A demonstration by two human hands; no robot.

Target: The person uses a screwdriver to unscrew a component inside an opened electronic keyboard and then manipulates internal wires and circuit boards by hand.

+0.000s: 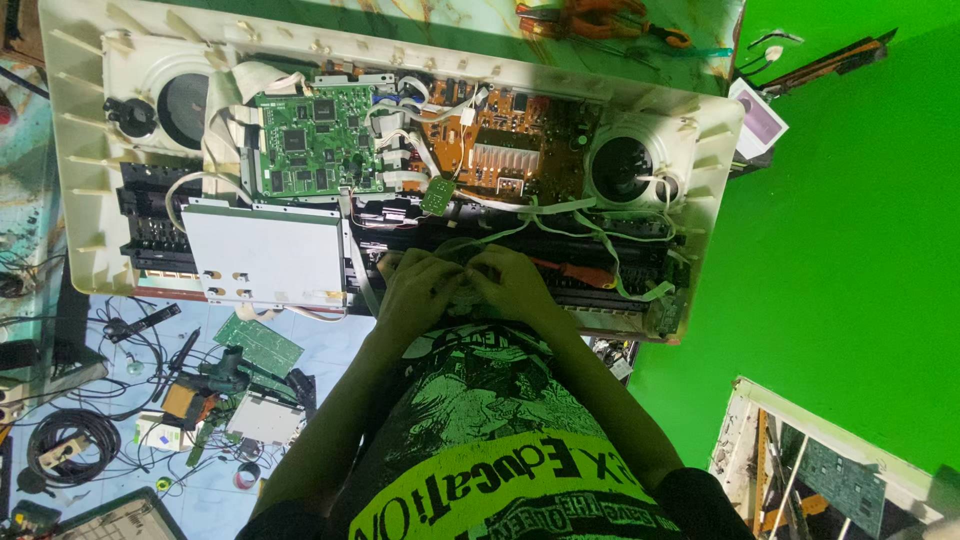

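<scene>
Opened casing [80, 150]: green board [315, 140] at centre-left. Both hands, left [418, 285] and right [512, 282], pinch ribbon cable [462, 285] at its near edge.

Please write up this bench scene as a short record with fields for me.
Setting: opened cream electronics casing lying on a bench, seen from above
Left hand: at the front edge of the casing, fingers on flat ribbon cables
Right hand: beside the left, on the same cable bundle
Boards: green circuit board, brown circuit board
Cover: white metal plate
Speakers: round speaker at right, another at left
Nearby: orange-handled screwdriver
</scene>
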